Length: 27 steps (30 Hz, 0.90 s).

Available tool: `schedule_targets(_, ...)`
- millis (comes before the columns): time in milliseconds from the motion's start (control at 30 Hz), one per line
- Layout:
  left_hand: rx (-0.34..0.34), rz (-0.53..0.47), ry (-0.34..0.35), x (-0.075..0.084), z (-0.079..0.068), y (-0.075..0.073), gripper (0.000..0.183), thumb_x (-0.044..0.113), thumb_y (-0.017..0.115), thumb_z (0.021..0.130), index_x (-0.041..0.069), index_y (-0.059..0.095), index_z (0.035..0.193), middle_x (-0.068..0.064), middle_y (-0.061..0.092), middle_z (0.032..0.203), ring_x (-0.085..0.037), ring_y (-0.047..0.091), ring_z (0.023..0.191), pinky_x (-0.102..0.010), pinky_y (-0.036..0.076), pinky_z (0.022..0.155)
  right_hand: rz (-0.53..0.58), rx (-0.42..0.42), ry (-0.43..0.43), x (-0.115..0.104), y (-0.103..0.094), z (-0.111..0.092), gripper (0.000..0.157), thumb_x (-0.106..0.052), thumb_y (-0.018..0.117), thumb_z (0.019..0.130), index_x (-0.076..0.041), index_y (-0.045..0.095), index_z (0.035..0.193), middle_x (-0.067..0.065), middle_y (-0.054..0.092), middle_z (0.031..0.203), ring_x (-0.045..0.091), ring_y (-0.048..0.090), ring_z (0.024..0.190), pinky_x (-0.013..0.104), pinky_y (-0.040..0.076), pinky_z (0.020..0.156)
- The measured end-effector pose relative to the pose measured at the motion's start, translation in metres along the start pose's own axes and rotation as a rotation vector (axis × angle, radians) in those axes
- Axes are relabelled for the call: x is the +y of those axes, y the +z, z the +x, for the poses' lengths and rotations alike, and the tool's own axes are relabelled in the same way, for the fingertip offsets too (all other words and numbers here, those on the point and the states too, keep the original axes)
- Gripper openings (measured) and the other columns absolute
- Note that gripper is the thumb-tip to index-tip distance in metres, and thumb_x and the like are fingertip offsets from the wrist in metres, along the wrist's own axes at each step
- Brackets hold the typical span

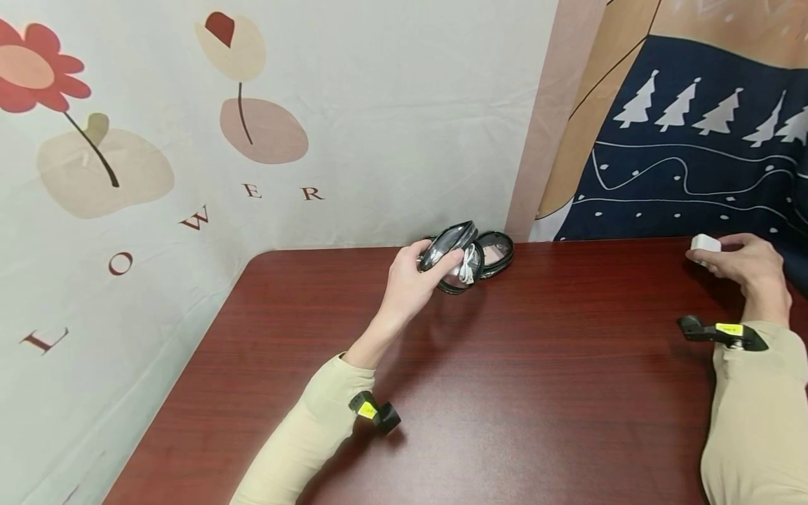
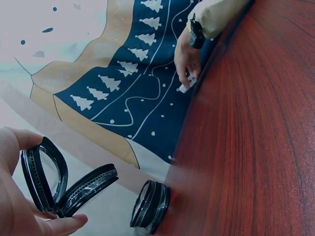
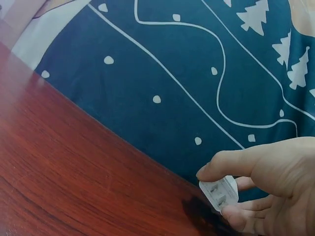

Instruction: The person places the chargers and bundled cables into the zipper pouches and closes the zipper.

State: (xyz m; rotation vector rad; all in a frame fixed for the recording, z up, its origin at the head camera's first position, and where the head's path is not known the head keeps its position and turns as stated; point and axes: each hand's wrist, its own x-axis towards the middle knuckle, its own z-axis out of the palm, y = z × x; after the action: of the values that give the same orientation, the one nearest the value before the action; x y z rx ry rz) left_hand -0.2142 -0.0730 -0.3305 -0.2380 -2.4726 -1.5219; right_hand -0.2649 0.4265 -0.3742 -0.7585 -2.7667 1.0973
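My left hand [image 1: 409,286] grips a small round black zip case [image 1: 449,245] with clear faces near the table's back edge. In the left wrist view the case [image 2: 88,192] stands unzipped, its two halves spread in a V. A white cable [image 1: 468,266] shows in its lower half in the head view. Just to the right, a second round black case [image 1: 496,255] sits on the table. At the back right, my right hand [image 1: 754,268] pinches a white charger block [image 1: 705,243] between thumb and fingers. Two port openings show on the charger block [image 3: 219,193] in the right wrist view.
The dark red wooden table [image 1: 536,393] ends at a back edge close to both hands. Behind it hangs a pale cloth [image 1: 391,126] with flowers and letters. A navy cloth [image 1: 682,175] with white trees hangs at the right. Each sleeve carries a black wrist camera [image 1: 376,412].
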Motion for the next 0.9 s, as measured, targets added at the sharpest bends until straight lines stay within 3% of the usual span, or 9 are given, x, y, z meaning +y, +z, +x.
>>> schedule_targets(67, -0.001, -0.004, -0.001, 0.0, 0.0, 0.0, 0.044, 0.049, 0.073, 0.087, 0.011, 0.072, 0.109, -0.002, 0.067, 0.102, -0.018, 0.055, 0.102, -0.038, 0.045, 0.09, 0.006, 0.007, -0.003, -0.002, 0.0, -0.002, 0.08, -0.037, 0.063, 0.095, 0.015, 0.028, 0.145, 0.031, 0.047, 0.109, 0.004, 0.048, 0.057, 0.021, 0.043, 0.05)
schedule_targets(200, 0.0, -0.005, -0.002, -0.001, 0.001, 0.0, 0.043, 0.049, 0.073, 0.087, 0.011, 0.072, 0.109, -0.002, 0.066, 0.102, -0.018, 0.055, 0.103, -0.037, 0.045, 0.09, 0.029, 0.02, -0.029, -0.003, -0.001, 0.001, 0.083, -0.04, 0.065, 0.094, 0.015, 0.03, 0.144, 0.021, 0.055, 0.092, 0.002, 0.049, 0.054, 0.021, 0.045, 0.05)
schedule_targets(267, 0.0, -0.005, -0.001, -0.001, 0.001, 0.0, 0.044, 0.049, 0.073, 0.087, 0.011, 0.072, 0.109, -0.002, 0.066, 0.103, -0.018, 0.055, 0.103, -0.037, 0.045, 0.09, 0.032, 0.035, -0.05, 0.001, 0.0, 0.01, 0.087, -0.046, 0.066, 0.091, 0.016, 0.032, 0.142, 0.01, 0.055, 0.078, 0.002, 0.051, 0.053, 0.023, 0.047, 0.049)
schedule_targets(433, 0.0, -0.004, -0.001, -0.001, 0.001, 0.0, 0.044, 0.048, 0.073, 0.087, 0.011, 0.072, 0.11, -0.002, 0.067, 0.104, -0.018, 0.055, 0.103, -0.037, 0.045, 0.09, 0.056, 0.065, -0.09, 0.006, 0.002, 0.025, 0.093, -0.053, 0.066, 0.089, 0.016, 0.032, 0.142, 0.003, 0.055, 0.073, 0.001, 0.053, 0.052, 0.026, 0.05, 0.047)
schedule_targets(567, 0.002, -0.001, -0.003, -0.002, 0.001, 0.001, 0.045, 0.048, 0.073, 0.087, 0.01, 0.072, 0.112, -0.002, 0.067, 0.105, -0.018, 0.055, 0.104, -0.038, 0.045, 0.091, 0.051, 0.064, -0.093, -0.009, -0.002, 0.014, 0.087, -0.045, 0.062, 0.094, 0.016, 0.028, 0.146, 0.02, 0.058, 0.086, -0.002, 0.05, 0.05, 0.022, 0.047, 0.048)
schedule_targets(667, 0.003, 0.003, -0.003, -0.001, 0.001, 0.0, 0.046, 0.048, 0.073, 0.087, 0.01, 0.072, 0.112, -0.002, 0.067, 0.105, -0.018, 0.055, 0.105, -0.038, 0.045, 0.091, 0.023, 0.06, -0.111, -0.024, -0.006, 0.001, 0.083, -0.041, 0.059, 0.096, 0.017, 0.027, 0.146, 0.021, 0.059, 0.083, -0.002, 0.049, 0.049, 0.018, 0.045, 0.048)
schedule_targets(900, 0.003, 0.004, 0.0, -0.001, 0.0, 0.0, 0.046, 0.048, 0.073, 0.087, 0.01, 0.072, 0.113, -0.003, 0.067, 0.105, -0.019, 0.055, 0.104, -0.038, 0.045, 0.091, -0.021, 0.045, -0.141, -0.044, -0.011, -0.014, 0.081, -0.04, 0.055, 0.095, 0.018, 0.028, 0.145, 0.01, 0.061, 0.071, 0.002, 0.052, 0.052, 0.021, 0.044, 0.049)
